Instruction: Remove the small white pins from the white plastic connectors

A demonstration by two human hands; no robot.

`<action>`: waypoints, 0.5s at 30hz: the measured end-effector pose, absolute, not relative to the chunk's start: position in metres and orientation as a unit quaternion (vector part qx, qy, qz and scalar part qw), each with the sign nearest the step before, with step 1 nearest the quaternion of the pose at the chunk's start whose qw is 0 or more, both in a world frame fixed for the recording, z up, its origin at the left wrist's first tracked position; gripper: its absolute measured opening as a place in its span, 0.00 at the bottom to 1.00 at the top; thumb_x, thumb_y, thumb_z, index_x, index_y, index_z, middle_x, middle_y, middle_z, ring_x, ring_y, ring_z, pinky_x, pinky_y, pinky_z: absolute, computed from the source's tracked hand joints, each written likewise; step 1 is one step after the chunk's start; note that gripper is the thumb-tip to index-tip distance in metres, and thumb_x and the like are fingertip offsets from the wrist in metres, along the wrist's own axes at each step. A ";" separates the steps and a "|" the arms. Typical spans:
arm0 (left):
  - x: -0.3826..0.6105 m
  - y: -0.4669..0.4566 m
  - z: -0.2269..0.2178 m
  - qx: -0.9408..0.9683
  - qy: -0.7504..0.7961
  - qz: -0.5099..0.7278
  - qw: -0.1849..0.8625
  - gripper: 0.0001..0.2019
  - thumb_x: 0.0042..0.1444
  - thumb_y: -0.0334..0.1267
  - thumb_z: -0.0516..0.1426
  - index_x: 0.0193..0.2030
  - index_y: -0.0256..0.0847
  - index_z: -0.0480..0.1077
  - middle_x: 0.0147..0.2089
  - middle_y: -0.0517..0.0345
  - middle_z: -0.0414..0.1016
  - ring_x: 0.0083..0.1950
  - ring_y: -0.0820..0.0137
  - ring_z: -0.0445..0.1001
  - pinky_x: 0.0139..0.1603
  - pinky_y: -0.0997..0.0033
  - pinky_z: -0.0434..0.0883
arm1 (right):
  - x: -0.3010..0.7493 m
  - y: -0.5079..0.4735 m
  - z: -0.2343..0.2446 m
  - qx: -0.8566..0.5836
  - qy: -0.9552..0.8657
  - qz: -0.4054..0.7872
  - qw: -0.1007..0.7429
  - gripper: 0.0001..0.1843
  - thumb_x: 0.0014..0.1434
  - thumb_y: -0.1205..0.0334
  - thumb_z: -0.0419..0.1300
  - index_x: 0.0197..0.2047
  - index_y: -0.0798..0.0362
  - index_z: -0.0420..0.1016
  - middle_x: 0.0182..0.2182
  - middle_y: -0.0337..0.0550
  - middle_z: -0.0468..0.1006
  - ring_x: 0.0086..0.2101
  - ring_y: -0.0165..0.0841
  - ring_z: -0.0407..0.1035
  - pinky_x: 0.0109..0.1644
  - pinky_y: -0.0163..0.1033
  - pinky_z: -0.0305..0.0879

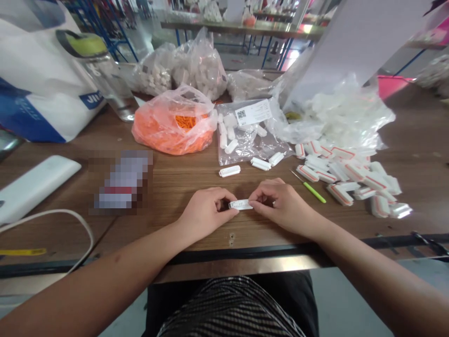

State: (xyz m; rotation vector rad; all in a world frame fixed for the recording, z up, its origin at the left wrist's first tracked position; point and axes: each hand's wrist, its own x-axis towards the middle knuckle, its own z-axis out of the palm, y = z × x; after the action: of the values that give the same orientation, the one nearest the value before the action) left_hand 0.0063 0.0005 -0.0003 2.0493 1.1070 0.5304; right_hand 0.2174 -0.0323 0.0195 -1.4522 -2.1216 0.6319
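Workshop floor: wooden workbench [168, 187], bagged white plastic parts [200, 65], blue-framed benches [242, 30] behind

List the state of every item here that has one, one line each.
Left hand: closed, pinching the piece.
Right hand: closed, pinching its other end.
Small white plastic piece: held between both hands, above the table.
Orange-filled plastic bag: full, mouth loosely gathered.
Clear labelled bag: lying flat, white pieces inside.
Green-handled needle tool: lying untouched on the table.
Red-striped white pieces: loose heap.
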 end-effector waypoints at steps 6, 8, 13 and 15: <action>0.006 0.000 -0.001 0.796 0.430 0.209 0.370 0.06 0.51 0.36 0.63 0.37 0.42 0.77 0.24 0.66 0.67 0.24 0.76 0.62 0.29 0.74 0.60 | 0.217 -0.033 0.016 -0.490 -0.825 0.145 0.243 0.06 0.58 0.67 0.60 0.29 0.54 0.74 0.25 0.38 0.74 0.29 0.31 0.66 0.42 0.42 0.56; 0.006 0.001 -0.001 0.795 0.431 0.209 0.372 0.06 0.51 0.36 0.63 0.37 0.43 0.77 0.24 0.66 0.67 0.24 0.76 0.62 0.29 0.74 0.60 | 0.217 -0.034 0.017 -0.474 -0.839 0.122 0.238 0.07 0.60 0.67 0.59 0.30 0.54 0.75 0.25 0.39 0.74 0.29 0.31 0.66 0.41 0.42 0.56; 0.006 0.000 -0.002 0.797 0.427 0.215 0.369 0.06 0.51 0.36 0.64 0.37 0.42 0.77 0.24 0.65 0.68 0.24 0.76 0.62 0.29 0.74 0.61 | 0.219 -0.037 0.017 -0.435 -0.863 0.077 0.246 0.09 0.60 0.68 0.57 0.30 0.55 0.78 0.25 0.40 0.76 0.29 0.32 0.67 0.42 0.44 0.55; 0.006 0.000 -0.002 0.798 0.427 0.217 0.365 0.06 0.51 0.36 0.64 0.37 0.42 0.77 0.24 0.65 0.68 0.24 0.76 0.62 0.29 0.74 0.61 | 0.218 -0.038 0.015 -0.448 -0.851 0.089 0.260 0.08 0.59 0.68 0.58 0.31 0.55 0.78 0.24 0.40 0.75 0.29 0.32 0.67 0.42 0.44 0.56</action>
State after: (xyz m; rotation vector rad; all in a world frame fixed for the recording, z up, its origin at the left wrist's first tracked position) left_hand 0.0059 0.0000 -0.0017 2.0534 1.0969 0.5587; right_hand 0.2181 -0.0379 0.0153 -1.2132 -2.3044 0.2406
